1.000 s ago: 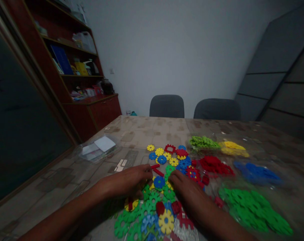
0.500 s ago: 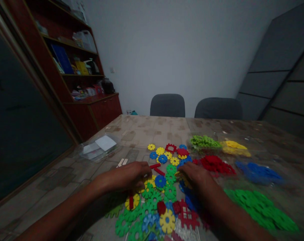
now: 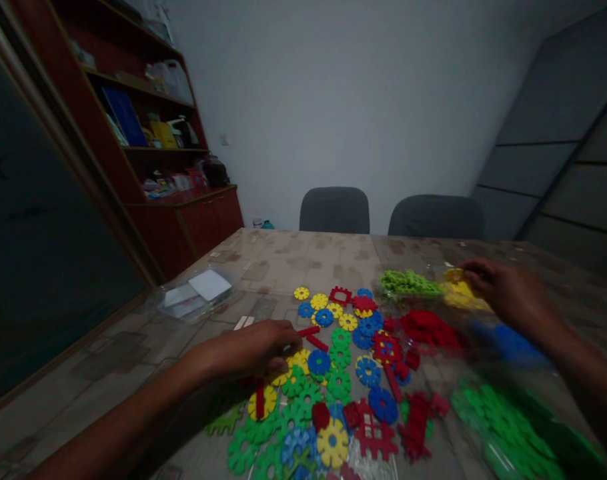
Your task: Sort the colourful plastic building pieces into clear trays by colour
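My left hand (image 3: 268, 347) hovers low over the left side of a loose heap of notched plastic pieces, its fingers curled; what they hold, if anything, is hidden. Beside its fingertips lie red strips (image 3: 313, 339), yellow discs (image 3: 299, 360) and a blue disc (image 3: 319, 363). Over on the right, my right hand (image 3: 491, 287) is at the yellow pile (image 3: 461, 295), fingers pinched at the edge of a yellow notched disc (image 3: 453, 274). Green discs (image 3: 308, 393) fill the heap's near part, with red squares (image 3: 375, 430) beside them.
Sorted piles on clear plastic lie to the right: light green (image 3: 408, 283), red (image 3: 431, 330), blue (image 3: 516, 345) and green (image 3: 503, 427). A clear bag with white cards (image 3: 209, 285) lies on the left. Two grey chairs (image 3: 334, 210) stand beyond the table (image 3: 303, 257).
My right hand has moved from the heap to the yellow pile at the far right, uncovering blue and red pieces. My left hand has stayed nearly still.
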### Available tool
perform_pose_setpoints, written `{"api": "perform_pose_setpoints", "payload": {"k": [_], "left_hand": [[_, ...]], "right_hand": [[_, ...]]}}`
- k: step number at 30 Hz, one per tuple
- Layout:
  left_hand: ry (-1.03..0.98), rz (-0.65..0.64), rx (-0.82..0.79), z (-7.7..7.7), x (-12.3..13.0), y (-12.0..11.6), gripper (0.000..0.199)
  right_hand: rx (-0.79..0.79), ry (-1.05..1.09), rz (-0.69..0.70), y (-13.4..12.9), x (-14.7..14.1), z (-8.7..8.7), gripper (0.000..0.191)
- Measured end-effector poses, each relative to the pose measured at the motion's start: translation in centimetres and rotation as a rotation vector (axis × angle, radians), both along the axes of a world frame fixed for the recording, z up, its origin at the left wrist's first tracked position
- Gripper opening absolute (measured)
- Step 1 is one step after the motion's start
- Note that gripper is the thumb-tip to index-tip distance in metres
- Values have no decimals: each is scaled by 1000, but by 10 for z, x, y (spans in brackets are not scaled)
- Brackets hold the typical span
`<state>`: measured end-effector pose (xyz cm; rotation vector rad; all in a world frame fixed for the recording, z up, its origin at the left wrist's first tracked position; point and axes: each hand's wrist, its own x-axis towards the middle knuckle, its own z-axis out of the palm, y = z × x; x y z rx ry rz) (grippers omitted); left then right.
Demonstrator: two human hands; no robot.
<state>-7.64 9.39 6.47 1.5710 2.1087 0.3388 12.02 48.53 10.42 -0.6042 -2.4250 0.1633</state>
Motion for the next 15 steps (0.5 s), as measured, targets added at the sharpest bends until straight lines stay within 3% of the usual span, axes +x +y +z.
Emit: {"api": "perform_pose_setpoints", "payload": {"k": [4, 8, 12, 15], "left_hand": [[25, 26, -26, 1, 2, 2, 24], [22, 49, -35, 3, 3, 3, 26], [-2, 20, -37, 2, 1, 1, 29], [-14, 31, -32, 2, 1, 0, 31]], "right_hand": [[-72, -29, -127, 39, -9, -1, 35], [-143, -35, -161, 55, -9, -5, 38], [-242, -74, -99, 38, 8, -5, 31], [-347, -183, 121, 9, 38, -15, 21]]}}
